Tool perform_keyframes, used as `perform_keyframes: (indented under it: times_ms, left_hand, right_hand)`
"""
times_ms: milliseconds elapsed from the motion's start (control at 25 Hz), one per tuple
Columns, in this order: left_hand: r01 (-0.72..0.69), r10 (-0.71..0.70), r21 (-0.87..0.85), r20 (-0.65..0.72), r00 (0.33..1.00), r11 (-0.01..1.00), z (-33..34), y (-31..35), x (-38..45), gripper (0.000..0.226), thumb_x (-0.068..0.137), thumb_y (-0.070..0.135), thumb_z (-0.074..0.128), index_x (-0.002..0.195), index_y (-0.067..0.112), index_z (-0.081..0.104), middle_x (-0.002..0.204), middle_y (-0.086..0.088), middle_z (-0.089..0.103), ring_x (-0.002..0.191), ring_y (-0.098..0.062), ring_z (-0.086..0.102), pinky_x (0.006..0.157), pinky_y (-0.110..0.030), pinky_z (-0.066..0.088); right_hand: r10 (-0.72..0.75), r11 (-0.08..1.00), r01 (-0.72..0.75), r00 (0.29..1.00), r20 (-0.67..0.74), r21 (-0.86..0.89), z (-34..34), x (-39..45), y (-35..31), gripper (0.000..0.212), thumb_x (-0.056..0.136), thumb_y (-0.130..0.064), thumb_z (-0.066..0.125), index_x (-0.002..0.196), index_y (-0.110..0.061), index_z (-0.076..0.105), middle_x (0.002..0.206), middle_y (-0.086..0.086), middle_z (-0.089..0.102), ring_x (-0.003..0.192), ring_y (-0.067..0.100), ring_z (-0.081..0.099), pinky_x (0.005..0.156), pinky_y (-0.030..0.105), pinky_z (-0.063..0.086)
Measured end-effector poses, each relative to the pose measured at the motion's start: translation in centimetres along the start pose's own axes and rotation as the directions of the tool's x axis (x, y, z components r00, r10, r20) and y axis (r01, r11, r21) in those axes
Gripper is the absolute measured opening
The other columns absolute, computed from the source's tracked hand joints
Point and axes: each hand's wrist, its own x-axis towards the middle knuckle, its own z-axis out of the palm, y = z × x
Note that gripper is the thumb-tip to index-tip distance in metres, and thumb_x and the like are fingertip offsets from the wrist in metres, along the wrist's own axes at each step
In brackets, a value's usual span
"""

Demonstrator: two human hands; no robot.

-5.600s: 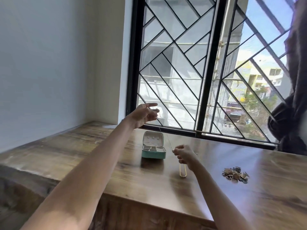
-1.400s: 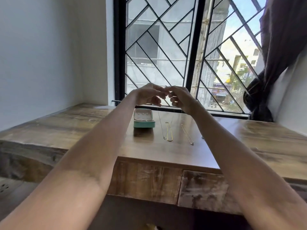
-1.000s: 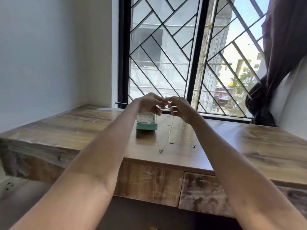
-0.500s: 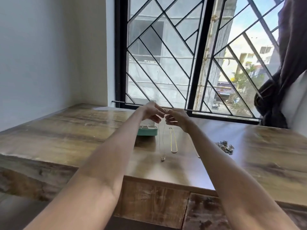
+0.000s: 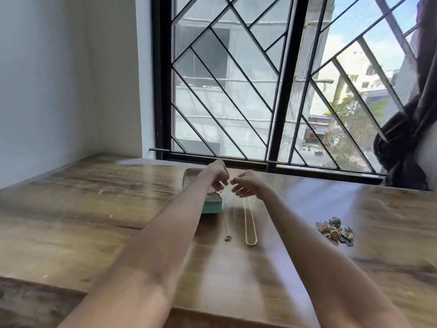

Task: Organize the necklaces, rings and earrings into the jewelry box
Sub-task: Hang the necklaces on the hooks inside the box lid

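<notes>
The thin necklace (image 5: 225, 221) hangs from both hands just right of the green jewelry box (image 5: 212, 204), its pendant resting on the desk (image 5: 94, 209). Such a fine chain could easily knot on itself or catch the thicker gold chain (image 5: 250, 223) lying beside it if lowered carelessly. The left hand (image 5: 218, 176) and right hand (image 5: 246, 185) are stretched forward above the box's right edge, fingertips nearly meeting, each grip pinched together on the chain's top end. Loose jewellery (image 5: 335, 230) sits well right of the box.
</notes>
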Motion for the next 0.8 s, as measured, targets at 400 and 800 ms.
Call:
perform_keyframes:
  times_ms: [400, 800]
  left_hand:
    - [0.045, -0.038, 0.206, -0.037, 0.999, 0.978, 1.8, 0.3, 4.0, 0.029, 0.082, -0.012, 0.057, 0.111, -0.01, 0.057, 0.084, -0.028, 0.064, 0.053, -0.026, 0.057, 0.058, -0.038, 0.055]
    - [-0.137, 0.162, 0.18, -0.136, 0.977, 0.974, 1.0, -0.6, 2.3, 0.039, 0.084, -0.005, 0.047, 0.119, 0.008, 0.06, 0.121, -0.016, 0.062, 0.114, -0.028, 0.057, 0.095, -0.033, 0.047]
  right_hand:
    - [-0.058, 0.925, 0.03, 0.996, -0.063, -0.378, 1.0, 7.4, 2.9, 0.022, 0.081, -0.017, 0.069, 0.093, 0.001, 0.071, 0.061, 0.002, 0.059, 0.058, 0.012, 0.052, 0.062, 0.027, 0.041]
    - [-0.227, 0.791, 0.071, 0.957, -0.183, -0.607, 1.1, 3.7, 2.9, 0.042, 0.082, -0.004, 0.043, 0.092, -0.032, 0.073, 0.116, 0.005, 0.065, 0.111, 0.025, 0.057, 0.091, 0.038, 0.048]
